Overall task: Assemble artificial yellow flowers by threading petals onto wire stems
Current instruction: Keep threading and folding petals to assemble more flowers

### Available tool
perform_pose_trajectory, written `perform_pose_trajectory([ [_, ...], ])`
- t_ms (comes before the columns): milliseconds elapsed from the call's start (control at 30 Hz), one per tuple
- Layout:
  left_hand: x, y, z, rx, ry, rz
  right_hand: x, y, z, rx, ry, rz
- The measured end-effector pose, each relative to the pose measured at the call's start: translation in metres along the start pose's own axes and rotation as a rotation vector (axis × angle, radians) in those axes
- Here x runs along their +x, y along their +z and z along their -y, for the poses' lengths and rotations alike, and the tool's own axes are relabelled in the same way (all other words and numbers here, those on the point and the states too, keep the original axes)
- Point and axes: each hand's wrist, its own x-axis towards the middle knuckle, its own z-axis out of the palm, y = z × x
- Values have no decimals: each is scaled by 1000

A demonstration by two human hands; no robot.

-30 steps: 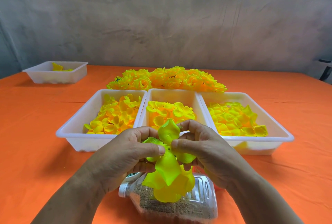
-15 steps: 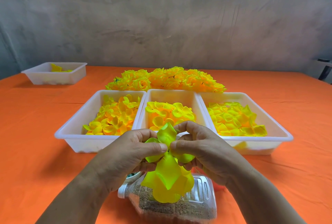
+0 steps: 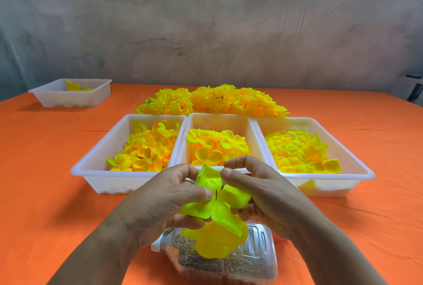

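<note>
Right across the view lies a table (image 3: 45,181) with an orange cloth, and behind it stands a grey wall (image 3: 206,21). Three white trays sit side by side on the cloth: the left tray (image 3: 91,167), the middle tray (image 3: 219,118) and the right tray (image 3: 358,167). Each one has loose petals (image 3: 146,152) inside, all yellow. Just behind them lies a pile of finished flowers (image 3: 210,101). A small tray (image 3: 68,101) sits far off at the left. Near the front, the left hand (image 3: 160,202) and the right hand (image 3: 263,188) face each other above a clear bottle (image 3: 258,250) that lies on its side. Both hands have curled fingers and pinch a bunch of petals (image 3: 212,212) between them. A thin dark wire stem (image 3: 216,194) pokes up between the two thumbs. Most of it is hidden by the petals. The bottle is partly hidden under the hands and cut off at the bottom edge. A dark thing (image 3: 415,88) at the right edge is cut off too, and it is hard to tell what it is.
</note>
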Motion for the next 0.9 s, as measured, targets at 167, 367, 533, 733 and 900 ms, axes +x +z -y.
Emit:
perform_pose_trajectory([
  [167,-2,3,4,-12,2,25,-9,-5,-1,-113,-30,-8],
  [367,-3,6,9,-43,16,-15,-11,-7,0,-215,-58,-37],
  [533,-5,10,11,-70,4,-4,-11,-5,-2,-160,-46,6],
  [733,-7,7,12,66,-2,-10,-9,-5,-4,-236,-43,-14],
  [900,-5,3,9,233,-14,-94,-8,-5,-4,-326,-36,-19],
])
